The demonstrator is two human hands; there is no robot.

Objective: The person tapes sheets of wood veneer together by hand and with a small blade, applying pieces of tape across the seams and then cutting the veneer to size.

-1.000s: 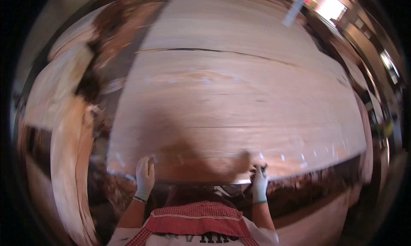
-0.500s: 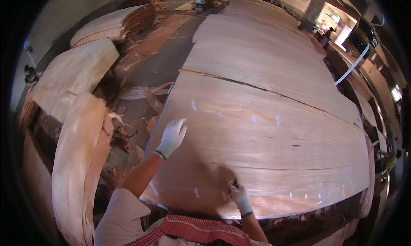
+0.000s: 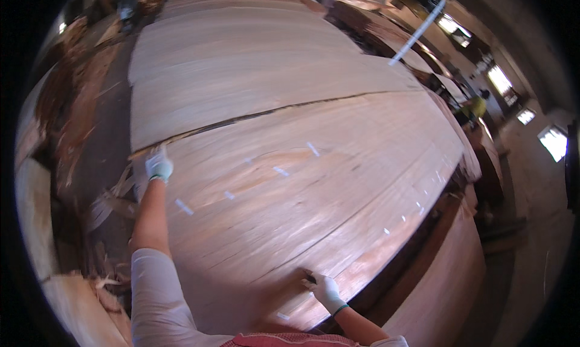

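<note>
A large pale-brown wood veneer sheet (image 3: 338,184) lies in front of me, with several short white tape strips (image 3: 280,171) on it. My left hand (image 3: 159,164), in a white glove with a green cuff, is stretched out to the sheet's far left corner. Its fingers look extended and rest by the end of a narrow dark gap (image 3: 241,118) between this sheet and the veneer beyond. My right hand (image 3: 327,292), gloved the same way, is low over the near edge. It is closed on a small dark object (image 3: 309,278) whose kind I cannot make out.
More veneer sheets (image 3: 241,51) spread beyond the gap. Torn veneer scraps (image 3: 78,135) litter the floor at left, beside bent veneer stacks (image 3: 78,305). A pale strip (image 3: 417,33) hangs at the upper right. A person in a yellow-green top (image 3: 474,108) is at the right.
My view has swung to the right. My left hand has reached forward along the sheet's left edge to its far corner. My right hand stays near the front edge with the dark object.
</note>
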